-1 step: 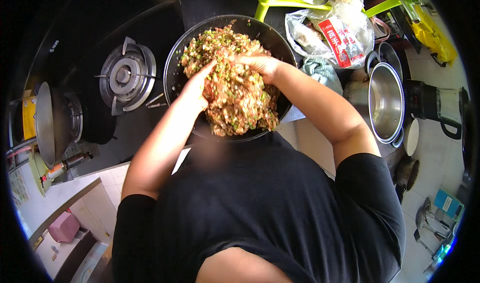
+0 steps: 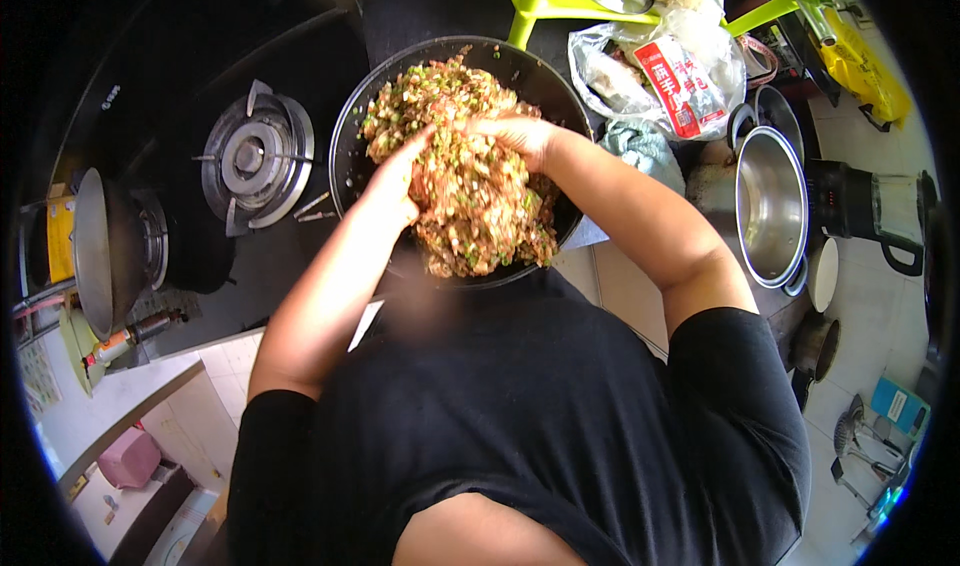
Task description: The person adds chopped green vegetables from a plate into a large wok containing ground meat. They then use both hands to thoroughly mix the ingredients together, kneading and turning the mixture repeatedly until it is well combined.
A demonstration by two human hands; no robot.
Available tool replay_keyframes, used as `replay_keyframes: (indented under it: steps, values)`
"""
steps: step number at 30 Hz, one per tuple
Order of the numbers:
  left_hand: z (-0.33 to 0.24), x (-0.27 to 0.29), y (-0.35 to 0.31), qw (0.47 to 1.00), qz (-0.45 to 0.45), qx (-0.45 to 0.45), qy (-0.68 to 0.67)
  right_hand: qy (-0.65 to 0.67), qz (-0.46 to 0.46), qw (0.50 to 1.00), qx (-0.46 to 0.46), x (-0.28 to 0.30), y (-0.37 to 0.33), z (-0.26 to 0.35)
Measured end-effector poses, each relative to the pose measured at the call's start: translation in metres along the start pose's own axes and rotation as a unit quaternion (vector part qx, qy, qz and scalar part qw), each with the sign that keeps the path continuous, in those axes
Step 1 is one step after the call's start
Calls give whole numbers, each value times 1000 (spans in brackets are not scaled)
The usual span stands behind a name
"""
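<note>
A large dark round pan (image 2: 553, 84) holds a heap of minced meat filling (image 2: 478, 221), flecked with chopped green and pale bits. My left hand (image 2: 398, 188) presses into the left side of the heap, its fingertips sunk in the mix. From the right, my right hand (image 2: 520, 138) grips the upper middle of the same heap, and its fingers are partly buried and blurred. Both hands are closed around filling, with the fingertips hidden. The heap reaches the pan's near rim.
Left of the pan is a gas burner (image 2: 250, 159), with a wok (image 2: 92, 251) farther left. A plastic bag (image 2: 610, 71) and a grey-green cloth (image 2: 645, 149) lie to the right. Beyond them stand a steel pot (image 2: 772, 211) and a blender (image 2: 850, 201). Green stand legs (image 2: 528, 11) rise behind.
The whole view has shifted slightly. Both hands stay in the filling at nearly the same place, and the heap's shape has barely altered.
</note>
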State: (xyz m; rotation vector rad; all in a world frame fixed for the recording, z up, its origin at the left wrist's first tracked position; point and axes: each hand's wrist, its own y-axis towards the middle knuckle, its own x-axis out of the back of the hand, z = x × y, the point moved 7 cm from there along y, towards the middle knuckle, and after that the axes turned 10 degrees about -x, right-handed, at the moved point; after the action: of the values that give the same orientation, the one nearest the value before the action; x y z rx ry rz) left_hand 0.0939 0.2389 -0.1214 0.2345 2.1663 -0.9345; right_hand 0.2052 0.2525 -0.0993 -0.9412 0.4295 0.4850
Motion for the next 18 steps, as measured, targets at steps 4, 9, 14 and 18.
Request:
replay_keyframes:
  steps: [4,9,14,18]
  values:
    - [-10,-14,-20,994,-53,7,99,-29,25,999,27,2,-2,8]
    - [-31,-36,-23,987,5,-86,137,-177,-97,968,147,20,-11,37]
    - [-47,-40,-47,940,5,-170,296,-325,-282,893,128,-24,-63,60]
    - [-45,-45,-74,957,-14,-77,278,-221,-287,927,95,-26,-70,42]
